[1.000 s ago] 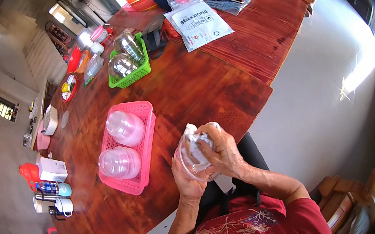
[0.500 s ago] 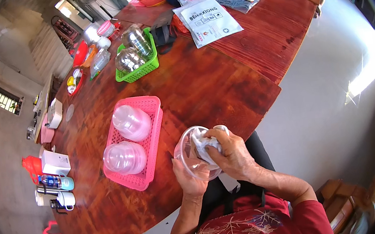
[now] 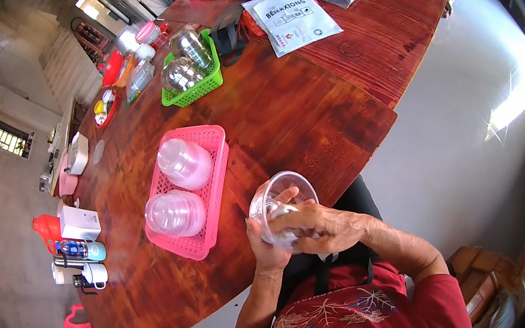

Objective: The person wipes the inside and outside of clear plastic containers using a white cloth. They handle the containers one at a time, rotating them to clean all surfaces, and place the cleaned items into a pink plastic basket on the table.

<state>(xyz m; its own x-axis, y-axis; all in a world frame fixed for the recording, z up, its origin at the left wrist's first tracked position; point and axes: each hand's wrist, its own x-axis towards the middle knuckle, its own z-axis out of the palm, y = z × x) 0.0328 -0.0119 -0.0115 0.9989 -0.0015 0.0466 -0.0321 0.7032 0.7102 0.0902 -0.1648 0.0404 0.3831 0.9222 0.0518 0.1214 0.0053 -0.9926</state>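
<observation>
A clear plastic bowl point(image 3: 305, 183) is tilted in front of me, past the near edge of the table. My left hand point(image 3: 266, 247) grips it from the left and below. Inside the bowl, my right hand point(image 3: 322, 225) presses a white cloth point(image 3: 280, 213) against the wall. Much of the cloth is hidden behind the fingers. Left of my hands, a pink plastic basket point(image 3: 215, 163) holds two stacks of clear plastic bowls point(image 3: 180, 213), turned upside down.
A green basket point(image 3: 198, 95) with clear domed stacks stands farther back on the wooden table point(image 3: 283, 122). White packages point(image 3: 297, 19) and bags lie at the far side. Bottles and mugs point(image 3: 95, 274) line the left edge. A wooden chair point(image 3: 487, 287) is at lower right.
My right hand has moved lower and deeper into the bowl with the cloth. The bowl has turned, with its opening shifted slightly up and right.
</observation>
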